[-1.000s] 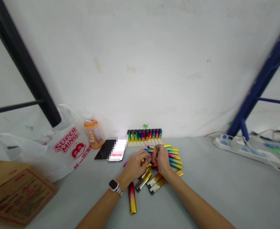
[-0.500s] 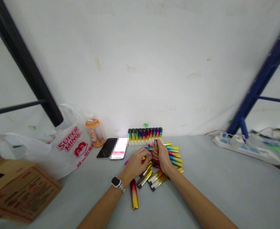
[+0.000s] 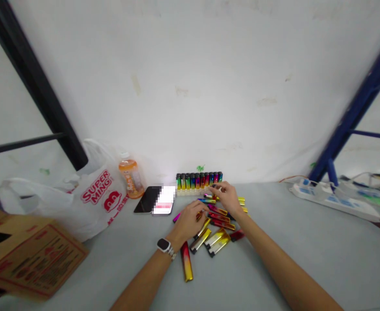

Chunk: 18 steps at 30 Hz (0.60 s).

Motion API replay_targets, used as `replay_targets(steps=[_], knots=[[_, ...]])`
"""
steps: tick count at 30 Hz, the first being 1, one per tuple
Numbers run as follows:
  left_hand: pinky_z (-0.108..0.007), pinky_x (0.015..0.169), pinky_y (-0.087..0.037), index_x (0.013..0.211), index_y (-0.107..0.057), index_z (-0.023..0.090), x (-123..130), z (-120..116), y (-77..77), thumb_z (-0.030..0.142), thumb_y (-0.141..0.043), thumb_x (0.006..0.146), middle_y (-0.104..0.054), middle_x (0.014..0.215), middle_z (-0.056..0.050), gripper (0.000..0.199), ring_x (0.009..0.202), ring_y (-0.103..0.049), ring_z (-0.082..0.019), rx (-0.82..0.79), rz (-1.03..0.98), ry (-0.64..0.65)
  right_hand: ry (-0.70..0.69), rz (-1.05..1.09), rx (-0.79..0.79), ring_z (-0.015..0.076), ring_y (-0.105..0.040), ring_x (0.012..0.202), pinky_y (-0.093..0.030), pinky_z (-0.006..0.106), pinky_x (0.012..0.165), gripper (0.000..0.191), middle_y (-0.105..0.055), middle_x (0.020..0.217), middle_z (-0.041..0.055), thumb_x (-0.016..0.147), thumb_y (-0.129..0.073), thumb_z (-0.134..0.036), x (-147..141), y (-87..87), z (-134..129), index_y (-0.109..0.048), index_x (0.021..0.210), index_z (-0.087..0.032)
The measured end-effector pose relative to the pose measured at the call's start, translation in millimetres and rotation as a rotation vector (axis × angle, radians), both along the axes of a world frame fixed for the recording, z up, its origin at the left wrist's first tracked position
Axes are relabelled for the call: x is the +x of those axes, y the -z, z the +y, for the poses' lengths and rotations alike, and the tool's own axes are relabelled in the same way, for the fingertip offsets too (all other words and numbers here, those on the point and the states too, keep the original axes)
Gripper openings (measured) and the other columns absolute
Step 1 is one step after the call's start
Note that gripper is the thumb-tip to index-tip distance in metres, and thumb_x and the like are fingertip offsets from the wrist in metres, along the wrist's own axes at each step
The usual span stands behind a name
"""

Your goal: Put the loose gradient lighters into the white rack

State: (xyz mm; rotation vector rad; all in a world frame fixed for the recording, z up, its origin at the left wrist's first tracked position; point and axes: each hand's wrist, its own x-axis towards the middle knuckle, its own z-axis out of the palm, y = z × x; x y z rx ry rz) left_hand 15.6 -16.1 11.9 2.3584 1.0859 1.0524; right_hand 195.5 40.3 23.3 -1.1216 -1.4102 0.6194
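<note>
Shiny multicoloured lighters stand upright in a row in a pale rack by the wall. My right hand is closed in a pinch at the rack's front right end; the dark top of a lighter shows at its fingertips. My left hand, with a watch on the wrist, is curled low over the loose lighters. A gold lighter shows between its thumb and fingers, partly hidden. Several red, gold and silver lighters lie in front of the rack, and a red-gold lighter lies nearest me.
A phone or tablet lies left of the rack, with an orange drink bottle behind it. Farther left are a white plastic bag and a cardboard box. A white power strip lies on the right.
My right hand has turned over and moved right and forward, bringing the lighter toward the rack. This uncovers more loose red lighters. My left hand stays over the pile. The view has shifted slightly.
</note>
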Motion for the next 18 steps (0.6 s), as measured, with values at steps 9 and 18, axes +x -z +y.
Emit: replay_targets(steps=[9, 18], knots=[[-0.031, 0.086, -0.049, 0.094, -0.067, 0.020, -1.4, 2.3, 4.4, 0.009, -0.049, 0.085, -0.065, 0.098, -0.005, 0.023, 0.092, -0.061, -0.018, 0.003, 0.011, 0.001, -0.107, -0.264, -0.038, 0.0131, -0.056, 0.049, -0.046, 0.025, 0.050, 0.029, -0.066, 0.067, 0.0009, 0.078, -0.063, -0.032, -3.4, -11.9, 46.8, -0.071, 0.101, -0.016], [-0.031, 0.084, -0.049, 0.091, -0.066, 0.020, -1.6, 1.4, 3.1, 0.010, -0.049, 0.084, -0.064, 0.095, -0.004, 0.021, 0.088, -0.061, -0.018, 0.007, 0.027, -0.016, -0.027, -0.500, 0.103, 0.0143, -0.058, 0.061, -0.044, 0.025, 0.061, 0.015, -0.065, 0.066, -0.0023, 0.075, -0.066, -0.023, 2.2, -4.3, 74.9, -0.061, 0.089, -0.019]])
